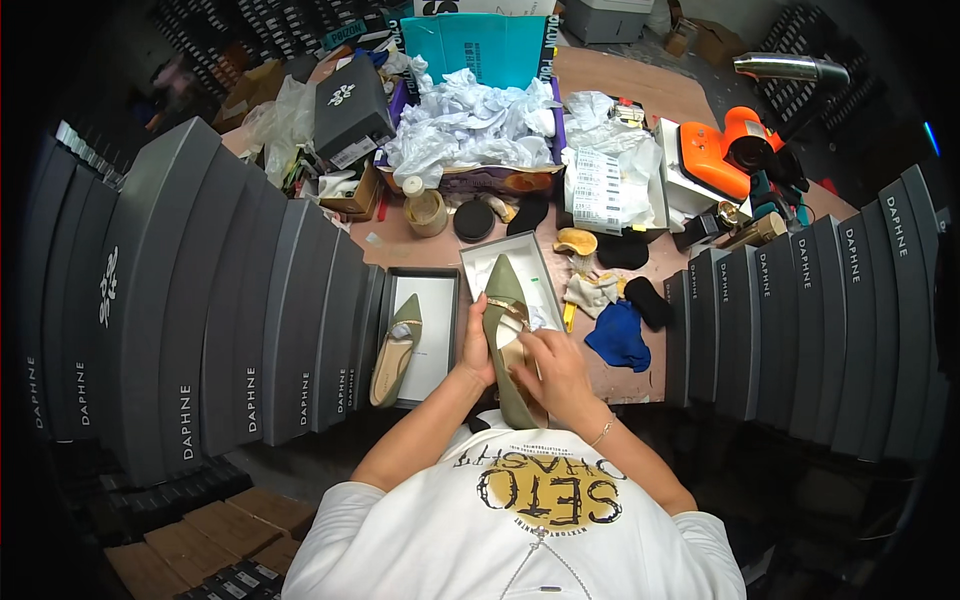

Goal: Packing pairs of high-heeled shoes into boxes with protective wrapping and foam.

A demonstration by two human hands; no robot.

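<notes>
Hands at centre: left hand (478, 350) grips the side of an olive pointed shoe (508, 330), fingers clamped on it, above the counter (640, 95). Right hand (556, 368) presses closed fingers onto its insole. Matching shoe (397, 352) lies in an open box (432, 330) just left.

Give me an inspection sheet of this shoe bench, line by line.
Surface: brown table, crowded.
Job's things: green pointed shoe held over an open box; second green shoe lies in a box lid.
Clutter: crumpled white paper, blue cloth, orange tool, tape roll.
Grips: left hand and right hand both hold the shoe.
Cables: nothing seen.
Surroundings: stacked dark shoe boxes on both sides.
</notes>
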